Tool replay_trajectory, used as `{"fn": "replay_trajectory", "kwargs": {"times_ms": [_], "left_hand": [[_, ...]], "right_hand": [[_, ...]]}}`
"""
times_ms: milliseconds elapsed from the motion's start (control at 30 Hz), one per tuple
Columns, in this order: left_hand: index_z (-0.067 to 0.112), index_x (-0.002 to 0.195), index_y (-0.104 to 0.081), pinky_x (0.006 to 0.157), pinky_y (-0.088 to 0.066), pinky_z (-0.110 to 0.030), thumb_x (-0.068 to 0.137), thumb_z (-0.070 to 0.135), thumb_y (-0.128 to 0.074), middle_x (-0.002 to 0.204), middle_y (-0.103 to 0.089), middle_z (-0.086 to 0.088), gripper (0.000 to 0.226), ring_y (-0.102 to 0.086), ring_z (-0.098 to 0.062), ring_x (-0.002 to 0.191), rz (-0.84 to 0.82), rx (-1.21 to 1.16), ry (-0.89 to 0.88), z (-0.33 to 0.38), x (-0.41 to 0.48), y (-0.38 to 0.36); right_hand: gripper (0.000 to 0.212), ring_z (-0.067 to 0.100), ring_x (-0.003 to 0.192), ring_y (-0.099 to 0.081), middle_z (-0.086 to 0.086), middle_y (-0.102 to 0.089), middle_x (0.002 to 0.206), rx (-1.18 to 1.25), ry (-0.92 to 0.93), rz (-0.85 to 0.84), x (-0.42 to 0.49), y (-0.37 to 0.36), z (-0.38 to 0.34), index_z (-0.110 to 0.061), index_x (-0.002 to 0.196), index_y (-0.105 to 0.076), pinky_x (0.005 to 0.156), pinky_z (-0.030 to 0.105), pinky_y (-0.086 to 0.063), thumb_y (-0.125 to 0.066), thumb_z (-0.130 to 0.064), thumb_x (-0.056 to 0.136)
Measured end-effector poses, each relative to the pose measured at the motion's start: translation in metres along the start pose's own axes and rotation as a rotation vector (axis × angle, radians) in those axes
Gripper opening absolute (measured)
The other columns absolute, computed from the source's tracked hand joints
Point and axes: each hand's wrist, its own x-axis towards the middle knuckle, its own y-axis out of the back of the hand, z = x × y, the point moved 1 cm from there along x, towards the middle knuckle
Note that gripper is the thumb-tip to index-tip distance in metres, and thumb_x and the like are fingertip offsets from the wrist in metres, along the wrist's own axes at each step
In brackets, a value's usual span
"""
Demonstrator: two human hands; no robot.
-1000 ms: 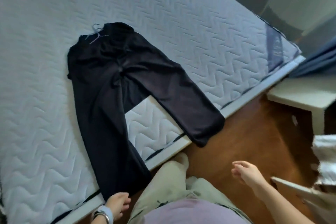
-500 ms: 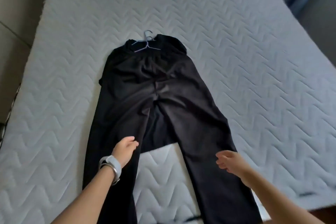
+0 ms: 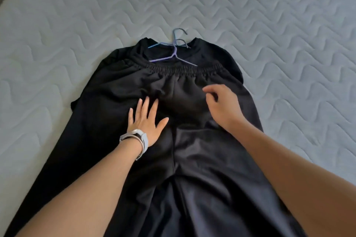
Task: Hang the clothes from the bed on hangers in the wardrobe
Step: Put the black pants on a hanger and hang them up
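Left hand (image 3: 147, 121), fingers spread, now lies flat on the black trousers (image 3: 192, 159) near the crotch; half a second ago it hovered lower over a leg. Right hand (image 3: 221, 106), loosely curled and empty, has moved up toward the waistband. Trousers lie on the bed (image 3: 57, 25), hangers (image 3: 174, 53) just above, so a grasp looks imminent.

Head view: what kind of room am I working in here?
Most likely a bedroom. A bare quilted mattress fills the view, with black trousers spread on it and wire hangers lying at the waistband. Both hands are over the trousers; no other furniture shows.
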Motion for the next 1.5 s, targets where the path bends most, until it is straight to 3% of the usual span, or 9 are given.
{"fn": "replay_trajectory", "kwargs": {"times_ms": [200,333,667,867,967,1133,1233,1333,1500], "left_hand": [[0.019,0.132,-0.045,0.109,-0.015,-0.044,0.083,0.053,-0.032,0.140,-0.050,-0.009,0.061,-0.037,-0.026,0.136,0.254,0.104,-0.044,-0.010,0.009,-0.034],[0.022,0.132,-0.039,0.109,-0.016,-0.044,0.084,0.051,-0.034,0.141,-0.049,-0.008,0.057,-0.026,-0.021,0.136,0.268,0.091,-0.041,-0.013,0.013,-0.038],[0.021,0.131,-0.043,0.108,-0.016,-0.043,0.092,0.052,-0.018,0.139,-0.050,-0.007,0.056,-0.025,-0.019,0.136,0.268,0.071,-0.055,-0.013,0.013,-0.037],[0.026,0.141,-0.034,0.115,-0.001,-0.036,0.090,0.049,-0.026,0.156,-0.019,0.002,0.056,-0.009,-0.015,0.146,-0.058,-0.249,0.007,-0.008,0.008,0.010],[0.010,0.117,-0.059,0.099,-0.041,-0.031,0.097,0.027,-0.038,0.120,-0.063,-0.011,0.034,-0.058,-0.024,0.115,-0.057,-0.917,0.125,0.000,-0.037,0.075],[0.016,0.124,-0.050,0.090,-0.048,-0.021,0.092,0.022,-0.049,0.103,-0.064,0.003,0.032,-0.062,-0.010,0.100,0.208,-1.378,-0.011,0.037,-0.148,0.168],[0.002,0.107,-0.061,0.096,-0.047,-0.029,0.081,0.029,-0.062,0.090,-0.072,-0.003,0.037,-0.066,-0.013,0.093,0.219,-1.401,-0.009,0.041,-0.185,0.224],[0.008,0.055,-0.059,0.065,-0.054,-0.019,0.087,0.008,-0.057,0.042,-0.063,0.005,0.032,-0.063,-0.005,0.050,0.270,-1.387,-0.016,0.034,-0.239,0.271],[0.009,0.057,-0.048,0.052,-0.053,-0.021,0.094,0.010,-0.046,0.041,-0.054,0.002,0.036,-0.055,-0.010,0.043,0.308,-1.276,-0.017,0.002,-0.341,0.351]], "right_hand": [[0.040,0.029,0.130,-0.039,0.013,-0.046,0.138,-0.194,0.113,-0.045,0.124,-0.039,-0.008,-0.008,0.133,-0.045,0.109,0.037,-0.031,-0.043,-0.014,0.093],[0.038,0.031,0.124,-0.044,0.012,-0.052,0.132,-0.305,-0.017,-0.198,0.172,-0.058,-0.013,-0.012,0.131,-0.045,0.105,0.042,-0.035,-0.044,-0.021,0.094],[0.020,0.019,0.096,-0.059,0.006,-0.068,0.102,-0.052,0.048,-0.041,0.156,-0.014,-0.042,-0.012,0.102,-0.067,0.074,0.020,-0.036,-0.055,-0.023,0.089],[0.016,0.012,0.059,-0.049,-0.003,-0.054,0.063,0.068,0.038,-0.120,0.064,0.050,-0.076,-0.012,0.094,-0.069,0.052,0.017,-0.037,-0.058,-0.022,0.088],[0.010,0.002,0.034,-0.044,-0.007,-0.051,0.036,0.181,-0.067,-0.310,0.011,0.075,-0.102,-0.013,0.080,-0.065,0.037,0.012,-0.035,-0.058,-0.016,0.088],[0.010,0.007,0.044,-0.039,-0.001,-0.049,0.058,0.452,-0.134,-0.418,-0.092,0.081,-0.150,-0.005,0.089,-0.066,0.040,0.013,-0.033,-0.057,-0.011,0.089],[0.021,0.010,0.052,-0.043,0.002,-0.049,0.068,0.584,-0.118,-0.432,-0.155,0.088,-0.188,-0.001,0.103,-0.065,0.050,0.018,-0.039,-0.050,-0.010,0.093],[0.025,0.014,0.064,-0.059,0.010,-0.064,0.083,0.525,-0.004,-0.503,-0.214,0.109,-0.230,-0.002,0.111,-0.063,0.064,0.020,-0.053,-0.045,-0.008,0.094],[0.022,0.004,0.068,-0.064,-0.001,-0.070,0.078,0.251,0.266,-0.504,-0.286,0.172,-0.306,-0.010,0.097,-0.071,0.055,-0.001,-0.045,-0.056,-0.023,0.089]]}}
